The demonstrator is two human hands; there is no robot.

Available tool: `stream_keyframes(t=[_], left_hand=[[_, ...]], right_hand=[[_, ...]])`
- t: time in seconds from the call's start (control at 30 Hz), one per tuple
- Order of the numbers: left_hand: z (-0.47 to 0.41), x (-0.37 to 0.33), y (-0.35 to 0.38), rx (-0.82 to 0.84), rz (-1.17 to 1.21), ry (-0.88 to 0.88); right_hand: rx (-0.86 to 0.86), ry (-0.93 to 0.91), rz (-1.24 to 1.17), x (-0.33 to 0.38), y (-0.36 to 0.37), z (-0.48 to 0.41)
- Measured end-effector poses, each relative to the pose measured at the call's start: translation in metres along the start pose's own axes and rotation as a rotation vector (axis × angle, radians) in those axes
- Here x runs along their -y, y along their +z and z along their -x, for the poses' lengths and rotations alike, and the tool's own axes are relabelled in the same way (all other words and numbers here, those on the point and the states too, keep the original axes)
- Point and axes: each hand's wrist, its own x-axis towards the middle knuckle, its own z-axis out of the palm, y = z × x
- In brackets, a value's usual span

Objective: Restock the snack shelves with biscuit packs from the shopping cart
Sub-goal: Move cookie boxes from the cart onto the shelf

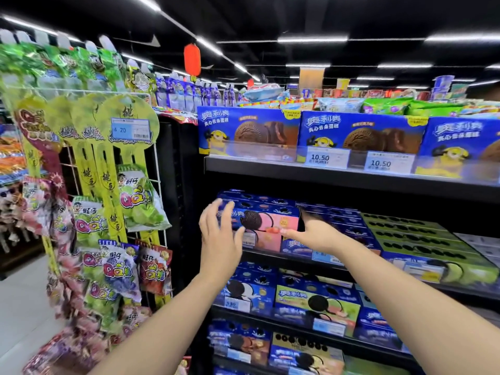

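A blue and pink biscuit box [266,220] lies on top of a stack at the left end of the second shelf [292,259]. My left hand [219,235] is at the box's left end, fingers straight and spread, thumb near the front face. My right hand [313,234] is at the box's right end. Its straight thumb lies along the lower front edge and its fingers reach into the dark gap beside the box. The shopping cart is out of view.
Blue cake boxes [249,131] fill the top shelf behind price tags. Green biscuit boxes [422,239] lie to the right, with more blue packs [249,288] on the lower shelves. A wire rack of hanging candy bags [108,212] stands close on the left.
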Motion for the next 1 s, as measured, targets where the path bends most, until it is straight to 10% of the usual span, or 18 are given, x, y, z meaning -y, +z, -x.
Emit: stream_keyframes(t=[0.77,1.0], left_hand=[[0.023,-0.019,-0.01,0.264,-0.2,0.132],[0.077,-0.051,-0.003,0.322,-0.126,0.195]], right_hand=[[-0.427,-0.077,0.455,0.03,0.018,0.047],[-0.329,-0.202,0.412,0.009,0.044,0.102]])
